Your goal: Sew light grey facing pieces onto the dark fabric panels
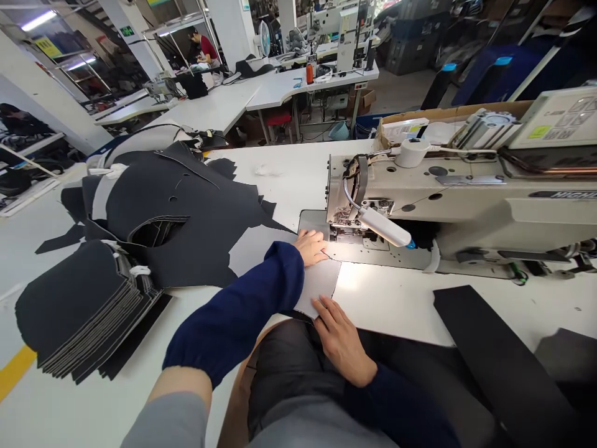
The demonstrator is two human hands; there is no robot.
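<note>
Two arms point(237, 317), left hand point(311, 247) flat on one grey panel point(321, 283), right hand point(342, 342) at edge, grip unclear

The scene is bright overall. A small lamp point(385, 227) on the sewing machine point(485, 202) throws warm glare onto the white bench point(392, 305). Ceiling tubes point(39, 20) glow at upper left. Wide-angle distortion tilts the pillars point(46, 99) and stretches the edges; the lower right corner is dark and soft.
</note>
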